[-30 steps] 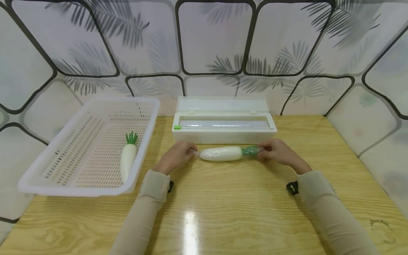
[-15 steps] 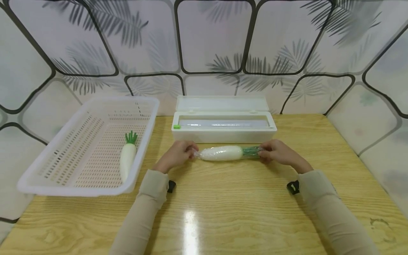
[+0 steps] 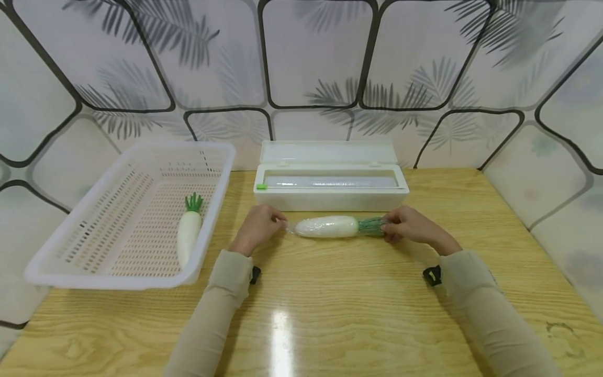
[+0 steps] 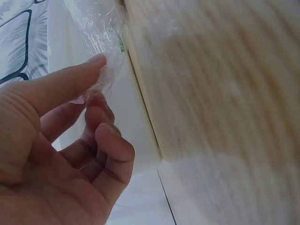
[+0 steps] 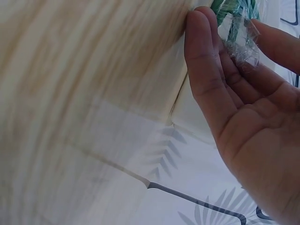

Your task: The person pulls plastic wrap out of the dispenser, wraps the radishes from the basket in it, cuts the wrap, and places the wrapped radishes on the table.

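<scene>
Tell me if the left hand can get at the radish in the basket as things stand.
Probably: the left hand would first have to release the plastic wrap, but the open-topped basket leaves the radish uncovered.

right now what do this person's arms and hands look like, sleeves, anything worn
The left sleeve and right sleeve are long, beige and lightly creased, with wide cuffs. A small black piece shows by the left cuff, and a second black piece by the right. The left grip and right grip are bare hands; no gloves show.
</scene>
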Motion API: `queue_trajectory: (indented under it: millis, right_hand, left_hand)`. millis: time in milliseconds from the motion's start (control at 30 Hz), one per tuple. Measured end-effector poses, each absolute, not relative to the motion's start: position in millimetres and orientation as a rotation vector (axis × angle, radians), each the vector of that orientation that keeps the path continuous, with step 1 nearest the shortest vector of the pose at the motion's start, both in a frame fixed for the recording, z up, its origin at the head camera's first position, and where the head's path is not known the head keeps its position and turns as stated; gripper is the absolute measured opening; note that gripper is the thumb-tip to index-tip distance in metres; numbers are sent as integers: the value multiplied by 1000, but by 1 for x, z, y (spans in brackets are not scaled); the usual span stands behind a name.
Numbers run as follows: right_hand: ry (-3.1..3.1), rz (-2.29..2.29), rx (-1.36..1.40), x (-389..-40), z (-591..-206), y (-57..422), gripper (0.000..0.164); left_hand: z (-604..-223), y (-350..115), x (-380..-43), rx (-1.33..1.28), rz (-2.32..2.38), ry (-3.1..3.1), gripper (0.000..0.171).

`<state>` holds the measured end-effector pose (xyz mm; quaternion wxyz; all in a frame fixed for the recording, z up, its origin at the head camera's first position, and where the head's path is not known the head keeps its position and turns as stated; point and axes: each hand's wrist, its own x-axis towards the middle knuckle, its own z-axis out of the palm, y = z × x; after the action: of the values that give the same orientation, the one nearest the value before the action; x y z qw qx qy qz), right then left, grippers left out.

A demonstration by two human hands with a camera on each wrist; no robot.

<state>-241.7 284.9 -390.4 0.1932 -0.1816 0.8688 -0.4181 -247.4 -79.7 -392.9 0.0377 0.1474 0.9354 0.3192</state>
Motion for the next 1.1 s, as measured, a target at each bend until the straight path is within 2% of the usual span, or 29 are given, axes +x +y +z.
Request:
queue_trajectory:
  millis: [200, 433, 667, 867, 1100]
  right_hand:
    - [2427, -1167, -510, -243, -392, 285, 19]
    - [2436, -1150, -543, -244, -394, 285, 16]
    - [2437, -1137, -547, -244, -393, 284, 16]
    - [2442, -1133, -533, -244, -390, 282, 19]
    - [2432, -1158, -524, -244, -390, 280, 26]
  left_hand:
    - [-391, -78, -246, 389, 969, 2891, 12]
    - [-394, -76, -248, 478, 1049, 2810, 17]
    - [-397, -75, -251, 433, 1322, 2481, 29]
    - [-396, -73, -249, 489, 1304, 2378, 46]
    - [-395, -69, -248, 548, 1169, 2507, 39]
